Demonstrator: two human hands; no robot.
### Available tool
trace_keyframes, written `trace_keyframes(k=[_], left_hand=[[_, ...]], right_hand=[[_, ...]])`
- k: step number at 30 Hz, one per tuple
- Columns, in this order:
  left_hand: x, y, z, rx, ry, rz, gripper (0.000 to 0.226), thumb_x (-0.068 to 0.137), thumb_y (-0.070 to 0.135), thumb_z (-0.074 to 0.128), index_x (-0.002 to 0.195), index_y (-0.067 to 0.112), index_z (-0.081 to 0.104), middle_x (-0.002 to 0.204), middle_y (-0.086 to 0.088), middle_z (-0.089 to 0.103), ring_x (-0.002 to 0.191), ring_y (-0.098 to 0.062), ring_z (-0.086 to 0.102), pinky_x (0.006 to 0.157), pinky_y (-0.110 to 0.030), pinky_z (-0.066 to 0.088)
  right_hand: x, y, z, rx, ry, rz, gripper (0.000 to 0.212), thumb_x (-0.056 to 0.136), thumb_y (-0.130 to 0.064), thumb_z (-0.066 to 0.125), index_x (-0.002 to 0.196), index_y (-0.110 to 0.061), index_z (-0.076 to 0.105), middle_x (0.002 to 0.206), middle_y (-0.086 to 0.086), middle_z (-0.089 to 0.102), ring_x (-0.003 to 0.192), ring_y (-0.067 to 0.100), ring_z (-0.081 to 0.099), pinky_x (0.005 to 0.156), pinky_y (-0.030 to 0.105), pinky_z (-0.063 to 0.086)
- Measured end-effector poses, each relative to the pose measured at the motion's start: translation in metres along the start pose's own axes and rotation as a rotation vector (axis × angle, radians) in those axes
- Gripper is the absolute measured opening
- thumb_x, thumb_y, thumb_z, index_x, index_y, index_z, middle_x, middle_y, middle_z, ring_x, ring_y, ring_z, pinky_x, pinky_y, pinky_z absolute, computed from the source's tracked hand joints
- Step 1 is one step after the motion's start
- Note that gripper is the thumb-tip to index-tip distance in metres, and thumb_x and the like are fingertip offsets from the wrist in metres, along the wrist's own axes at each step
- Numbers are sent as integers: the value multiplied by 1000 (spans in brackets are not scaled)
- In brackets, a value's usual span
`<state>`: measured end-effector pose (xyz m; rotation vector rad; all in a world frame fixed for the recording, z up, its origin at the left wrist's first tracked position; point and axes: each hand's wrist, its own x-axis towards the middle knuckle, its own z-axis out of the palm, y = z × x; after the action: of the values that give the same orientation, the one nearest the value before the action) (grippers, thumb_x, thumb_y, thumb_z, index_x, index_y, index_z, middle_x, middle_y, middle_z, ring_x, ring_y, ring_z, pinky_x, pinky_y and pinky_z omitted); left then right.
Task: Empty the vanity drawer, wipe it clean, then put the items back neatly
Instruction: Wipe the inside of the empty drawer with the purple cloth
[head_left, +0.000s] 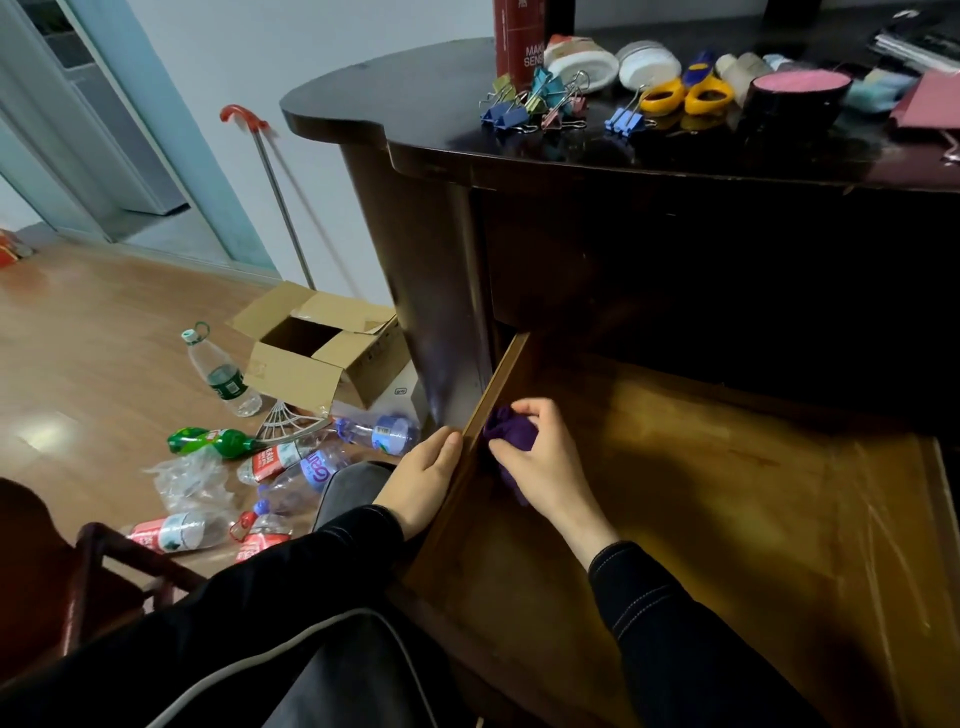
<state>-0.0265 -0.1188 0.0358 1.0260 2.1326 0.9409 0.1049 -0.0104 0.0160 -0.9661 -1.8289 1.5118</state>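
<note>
Emptying is judged done: bare wooden vanity drawer (701, 493) is pulled out, coloured metal binder clips (535, 104) are parked on dark glossy vanity top (415, 104). Crumpled purple cloth (511, 428) is gripped by right hand (545, 457) at drawer's left wall; left hand (423, 467) is rested flat outside it. Restocking is left.

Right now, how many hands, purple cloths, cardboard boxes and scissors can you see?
Hands: 2, the left hand and the right hand
Purple cloth: 1
Cardboard box: 1
Scissors: 1 pair
Total: 5
</note>
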Motion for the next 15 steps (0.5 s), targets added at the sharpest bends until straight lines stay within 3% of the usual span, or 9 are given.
trace_keyframes(k=[4, 6, 8, 10, 12, 15], left_hand=[[-2, 2, -1, 20, -9, 17, 22, 108, 41, 30, 108, 40, 52, 107, 16, 53, 91, 12, 48, 82, -11, 30], [-3, 1, -1, 29, -5, 29, 21, 108, 42, 30, 110, 39, 50, 108, 15, 54, 90, 12, 47, 86, -16, 30], [0, -2, 0, 44, 3, 44, 24, 108, 43, 29, 116, 36, 51, 112, 13, 55, 96, 4, 50, 94, -22, 29], [2, -4, 1, 59, 12, 46, 23, 107, 44, 29, 114, 37, 50, 109, 15, 54, 94, 5, 49, 90, -19, 30], [2, -5, 2, 70, 20, 43, 20, 107, 45, 29, 110, 39, 47, 100, 21, 51, 88, 13, 45, 83, -16, 29], [3, -6, 1, 87, 21, 16, 17, 107, 48, 27, 110, 41, 42, 97, 24, 46, 83, 17, 39, 90, -22, 27]], right_hand=[[-4, 14, 2, -316, -145, 38, 29, 89, -24, 73, 111, -28, 56, 109, -11, 62, 105, 16, 62, 85, 33, 55], [-2, 9, 0, -305, -107, 4, 28, 87, -25, 74, 108, -31, 56, 103, -17, 61, 99, 13, 61, 78, 30, 57], [-1, -1, -1, -196, -27, -34, 32, 85, -26, 77, 106, -36, 55, 97, -24, 57, 90, 6, 61, 65, 16, 53], [-2, -6, 2, -97, 16, -52, 36, 84, -26, 79, 107, -38, 55, 99, -25, 55, 88, 3, 60, 56, 10, 50], [-7, -3, 6, -55, -7, -16, 37, 85, -23, 78, 110, -35, 53, 102, -21, 56, 91, 4, 59, 58, 10, 50], [-11, 6, 5, -155, -127, 73, 32, 88, -20, 74, 113, -27, 56, 111, -10, 59, 102, 11, 58, 70, 13, 45]])
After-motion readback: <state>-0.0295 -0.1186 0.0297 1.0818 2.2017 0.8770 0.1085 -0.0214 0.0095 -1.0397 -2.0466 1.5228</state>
